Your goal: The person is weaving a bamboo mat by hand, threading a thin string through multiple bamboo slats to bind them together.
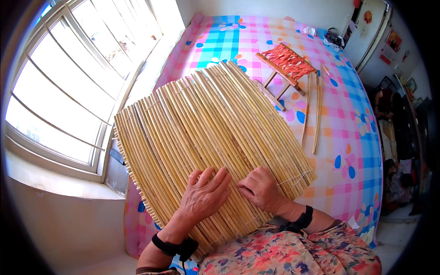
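Observation:
A mat of straw-coloured reed stalks (183, 121), bound with thin thread, lies tilted across my lap and reaches up over the bed. My left hand (207, 192) rests on its lower middle, fingers bent with the tips down between the stalks. Just to the right, my right hand (262, 189) is closed against the mat in a pinch. Whatever the fingers of either hand grip is hidden or too small to name. Pale thread (295, 178) crosses the stalks near the mat's right corner.
Beyond the mat, a wooden folding stool (286, 64) with a red woven seat stands on the checked bedcover (339, 183). Several loose reed stalks (317, 114) lie beside it. At the left is a barred window (59, 91) with a sill. A dark bundle (333, 39) sits at the far right.

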`<state>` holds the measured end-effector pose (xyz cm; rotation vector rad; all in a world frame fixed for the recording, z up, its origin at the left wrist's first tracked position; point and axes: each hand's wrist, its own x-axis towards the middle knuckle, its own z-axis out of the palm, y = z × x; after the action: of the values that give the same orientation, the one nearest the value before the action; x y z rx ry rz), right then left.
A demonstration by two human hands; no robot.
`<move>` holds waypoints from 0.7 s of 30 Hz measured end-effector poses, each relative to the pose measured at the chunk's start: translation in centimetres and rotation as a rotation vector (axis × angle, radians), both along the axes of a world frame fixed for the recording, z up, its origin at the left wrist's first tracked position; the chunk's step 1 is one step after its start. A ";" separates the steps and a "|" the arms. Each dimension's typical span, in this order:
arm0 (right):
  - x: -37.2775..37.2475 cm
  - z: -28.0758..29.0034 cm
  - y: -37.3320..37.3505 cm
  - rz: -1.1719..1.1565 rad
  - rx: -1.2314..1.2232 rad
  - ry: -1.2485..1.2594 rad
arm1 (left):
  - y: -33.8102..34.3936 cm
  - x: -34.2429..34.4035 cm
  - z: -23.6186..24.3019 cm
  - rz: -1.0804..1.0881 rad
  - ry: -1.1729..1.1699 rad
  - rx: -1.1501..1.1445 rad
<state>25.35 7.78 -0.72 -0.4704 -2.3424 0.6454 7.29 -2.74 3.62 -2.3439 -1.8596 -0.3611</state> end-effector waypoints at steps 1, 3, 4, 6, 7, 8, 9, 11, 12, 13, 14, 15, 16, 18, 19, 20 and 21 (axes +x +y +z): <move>0.0 -0.2 0.0 0.012 -0.022 0.020 | 0.0 0.1 -0.1 0.007 0.003 0.016; -0.1 0.0 0.0 0.018 -0.030 0.047 | -0.4 0.2 -0.2 0.019 0.033 0.032; -0.2 0.3 0.1 0.051 -0.075 0.076 | -0.4 0.1 0.0 0.034 0.027 0.009; 0.2 0.8 0.5 0.093 -0.178 0.093 | -0.4 0.1 0.0 0.029 0.016 -0.009; 0.5 1.0 0.7 0.079 -0.169 0.094 | -0.3 0.2 0.0 0.035 -0.001 -0.018; 0.7 1.0 0.8 0.086 -0.234 0.111 | -0.2 0.2 -0.1 0.044 -0.018 -0.033; 0.9 1.1 0.9 0.094 -0.298 0.129 | -0.1 0.2 -0.1 0.035 -0.020 -0.031; 1.6 1.4 1.1 0.077 -0.425 0.128 | 0.1 0.3 -0.1 0.025 -0.036 0.022; 2.0 1.6 1.1 0.070 -0.554 0.127 | 0.1 0.3 0.0 0.021 -0.038 0.025; 2.5 2.0 1.3 0.067 -0.550 0.126 | 0.0 0.2 0.0 0.025 -0.031 0.027; 3.0 2.3 1.5 0.032 -0.572 0.120 | -0.2 0.3 0.0 0.033 -0.028 0.023; 3.6 2.8 1.7 -0.001 -0.593 0.113 | -0.2 0.3 0.0 0.036 -0.033 0.021; 4.3 3.9 2.0 -0.021 -0.615 0.091 | 0.0 0.2 0.0 0.037 -0.025 0.014; 6.2 5.1 2.7 -0.049 -0.624 0.110 | 0.0 0.4 -0.1 0.042 -0.033 -0.022; 6.9 5.6 2.9 -0.071 -0.622 0.138 | 0.0 0.3 -0.2 0.038 -0.022 -0.009; 7.4 6.6 2.9 -0.064 -0.634 0.128 | 0.0 0.3 -0.1 0.033 -0.007 0.014; 7.7 7.7 2.9 -0.068 -0.642 0.127 | -0.2 0.2 -0.1 0.047 -0.010 0.002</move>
<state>33.02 10.69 6.93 -0.7566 -1.9536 1.3566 7.52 -2.97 3.53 -2.2971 -1.9140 -0.3696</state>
